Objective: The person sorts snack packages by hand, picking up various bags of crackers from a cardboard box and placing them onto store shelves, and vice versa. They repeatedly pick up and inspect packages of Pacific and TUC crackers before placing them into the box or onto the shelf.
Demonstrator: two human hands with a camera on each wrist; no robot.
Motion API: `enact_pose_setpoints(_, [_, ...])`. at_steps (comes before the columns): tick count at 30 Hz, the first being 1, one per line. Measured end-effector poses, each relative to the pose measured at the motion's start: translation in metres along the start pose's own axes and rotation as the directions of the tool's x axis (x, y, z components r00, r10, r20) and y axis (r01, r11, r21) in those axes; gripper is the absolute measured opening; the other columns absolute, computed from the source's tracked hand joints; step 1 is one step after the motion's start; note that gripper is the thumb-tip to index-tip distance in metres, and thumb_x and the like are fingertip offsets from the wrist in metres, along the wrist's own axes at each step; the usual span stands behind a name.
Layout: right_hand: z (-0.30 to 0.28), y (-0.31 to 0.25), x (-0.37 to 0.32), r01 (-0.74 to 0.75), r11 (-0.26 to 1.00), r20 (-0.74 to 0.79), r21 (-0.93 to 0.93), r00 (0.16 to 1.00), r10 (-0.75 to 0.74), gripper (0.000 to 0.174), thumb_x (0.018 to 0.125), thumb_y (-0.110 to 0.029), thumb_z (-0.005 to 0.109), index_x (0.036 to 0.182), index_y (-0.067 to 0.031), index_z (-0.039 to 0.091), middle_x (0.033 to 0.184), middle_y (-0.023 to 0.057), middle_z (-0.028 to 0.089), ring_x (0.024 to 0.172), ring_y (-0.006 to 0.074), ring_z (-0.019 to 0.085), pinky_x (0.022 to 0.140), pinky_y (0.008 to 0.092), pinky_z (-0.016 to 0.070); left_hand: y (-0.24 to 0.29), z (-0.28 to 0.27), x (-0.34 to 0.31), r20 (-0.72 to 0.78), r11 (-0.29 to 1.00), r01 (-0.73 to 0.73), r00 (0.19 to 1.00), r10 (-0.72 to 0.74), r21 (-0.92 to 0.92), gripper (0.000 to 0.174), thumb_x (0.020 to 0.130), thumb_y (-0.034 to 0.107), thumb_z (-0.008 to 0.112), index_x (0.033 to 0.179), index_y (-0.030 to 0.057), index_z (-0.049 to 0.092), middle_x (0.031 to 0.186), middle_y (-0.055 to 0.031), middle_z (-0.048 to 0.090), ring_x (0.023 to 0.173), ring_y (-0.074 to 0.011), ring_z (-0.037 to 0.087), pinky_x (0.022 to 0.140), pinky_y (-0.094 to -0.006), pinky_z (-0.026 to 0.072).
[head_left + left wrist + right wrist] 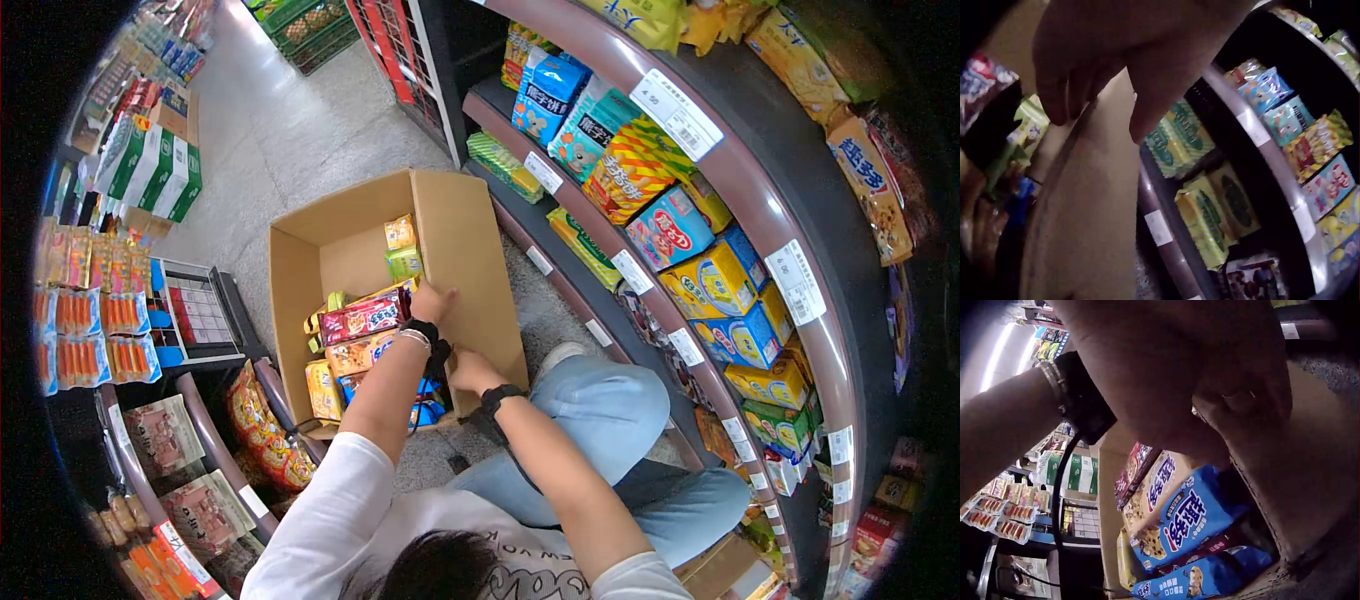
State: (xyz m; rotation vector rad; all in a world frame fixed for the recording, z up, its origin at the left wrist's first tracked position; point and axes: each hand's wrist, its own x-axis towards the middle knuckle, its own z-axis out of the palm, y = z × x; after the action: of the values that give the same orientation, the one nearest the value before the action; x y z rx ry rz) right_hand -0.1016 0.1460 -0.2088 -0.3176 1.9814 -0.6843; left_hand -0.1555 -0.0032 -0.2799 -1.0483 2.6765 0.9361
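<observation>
An open cardboard box [455, 225] stands on the floor in front of the person's bent knee. My left hand [432, 303] grips the top edge of its right wall, fingers on the inner side and thumb outside in the left wrist view. Nearer the body, my right hand [472, 371] holds the same wall's edge, fingers bent over the cardboard [1310, 487]. Inside lie a red cookie bag [362, 320], a tan cookie bag [1155, 487] and blue cookie bags [1188, 519]. Small orange [399, 232] and green [404, 264] packs sit at the far end.
Curved shelves [745, 190] of packaged biscuits rise close on the right. Low shelves with snack bags [265, 430] border the left, beside a wire rack [205, 310]. Green-and-white cartons [150, 165] stand farther left. Tiled floor [250, 130] extends beyond the box.
</observation>
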Motion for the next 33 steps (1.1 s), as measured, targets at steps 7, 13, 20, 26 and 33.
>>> enact_pose_setpoints(7, [-0.012,0.02,0.003,0.043,0.979,-0.33,0.199,0.944,0.025,0.041,0.076,-0.013,0.051,0.115,0.0004,0.055,0.111,0.0227,0.059,0.107,0.0352,0.055,0.091,0.0383,0.0428,-0.005,-0.006,0.016,0.204,0.988,0.074,0.974,-0.101,0.136,0.054,0.069,0.04,0.075,0.103,-0.0003,0.062,0.105,-0.0218,0.063,0.099,-0.0336,0.061,0.083,-0.0399,0.05])
enact_pose_setpoints(13, [-0.028,0.026,0.0,0.109,0.961,-0.439,0.254,0.898,0.014,0.035,0.078,-0.014,0.051,0.11,0.0002,0.058,0.107,0.0216,0.061,0.103,0.0349,0.057,0.088,0.0384,0.0447,0.012,-0.025,-0.006,0.207,0.983,-0.001,0.978,-0.038,0.183,0.048,0.073,0.035,0.071,0.105,0.0016,0.06,0.105,-0.0224,0.062,0.099,-0.0338,0.061,0.083,-0.0413,0.0499])
enact_pose_setpoints(20, [-0.036,0.038,-0.008,0.027,0.97,-0.419,0.243,0.905,0.079,0.031,0.078,-0.02,0.058,0.103,-0.0025,0.063,0.102,0.0173,0.064,0.1,0.0302,0.06,0.085,0.0371,0.046,-0.012,0.006,-0.041,0.183,0.938,-0.069,0.983,0.006,0.34,0.025,0.086,0.017,0.047,0.108,0.0068,0.053,0.093,-0.0219,0.063,0.092,-0.0385,0.062,0.076,-0.0476,0.0503])
enact_pose_setpoints(26, [-0.028,0.053,0.029,0.205,0.88,-0.425,0.429,0.905,-0.004,0.028,0.077,-0.018,0.062,0.1,-0.0022,0.063,0.091,0.0122,0.067,0.083,0.023,0.063,0.074,0.0321,0.0483,-0.034,-0.004,-0.082,0.36,0.853,-0.438,0.873,0.329,0.284,0.018,0.085,0.014,0.047,0.098,0.0015,0.052,0.084,-0.0213,0.063,0.08,-0.0361,0.064,0.067,-0.0468,0.051])
enact_pose_setpoints(33, [-0.08,-0.006,0.029,0.352,0.673,-0.472,0.651,0.882,-0.005,0.028,0.081,-0.017,0.063,0.104,-0.0007,0.06,0.09,0.0059,0.065,0.076,0.0129,0.06,0.063,0.0252,0.0455,-0.037,-0.037,-0.132,0.654,0.744,-0.625,0.668,0.354,0.237,0.025,0.081,0.016,0.055,0.101,0.0016,0.051,0.085,-0.0189,0.063,0.075,-0.0368,0.063,0.061,-0.045,0.0506])
